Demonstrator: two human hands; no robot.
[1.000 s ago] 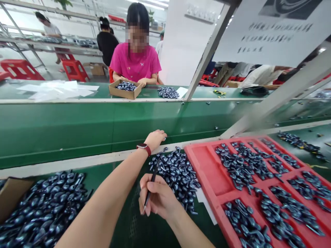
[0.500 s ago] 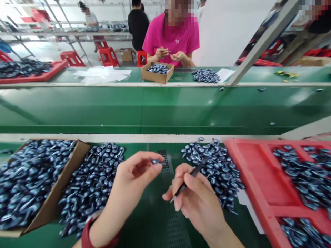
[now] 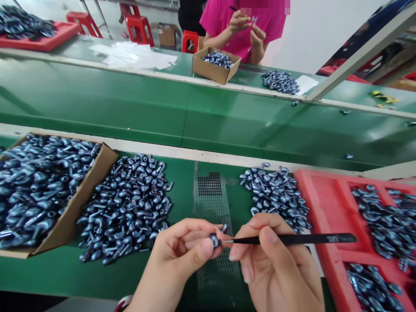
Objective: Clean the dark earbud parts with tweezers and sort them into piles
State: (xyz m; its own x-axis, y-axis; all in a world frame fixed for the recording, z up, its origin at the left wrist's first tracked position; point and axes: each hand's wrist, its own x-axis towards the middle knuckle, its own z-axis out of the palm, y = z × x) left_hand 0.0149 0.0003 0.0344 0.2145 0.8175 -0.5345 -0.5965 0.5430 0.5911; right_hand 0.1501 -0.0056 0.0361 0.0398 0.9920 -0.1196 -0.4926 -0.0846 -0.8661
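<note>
My left hand (image 3: 183,255) pinches a dark blue, shiny earbud shell (image 3: 214,239) between thumb and fingers, its stem (image 3: 225,228) pointing up and right. In my right hand (image 3: 276,260) is a pair of black tweezers (image 3: 302,238), lying nearly level. Their thin tip is at the earbud shell; whether it touches, or carries anything, I cannot tell. Beneath both hands lies a perforated sheet (image 3: 212,208) with rows of small dark pieces at its far end. One heap of earbud shells (image 3: 130,203) is left of my hands, another heap (image 3: 276,190) beyond my right hand.
A cardboard box (image 3: 76,201) full of shells stands at the left. On the right is a red tray (image 3: 320,203) with shells in its compartments. Across the green channel (image 3: 156,108) a co-worker in pink (image 3: 221,21) sits behind a small box (image 3: 211,71). A slanted metal post (image 3: 360,56) rises at right.
My hands have come together, with the tweezers turned level and their tip brought to the earbud shell. The view has tilted down. The co-worker's hands have risen.
</note>
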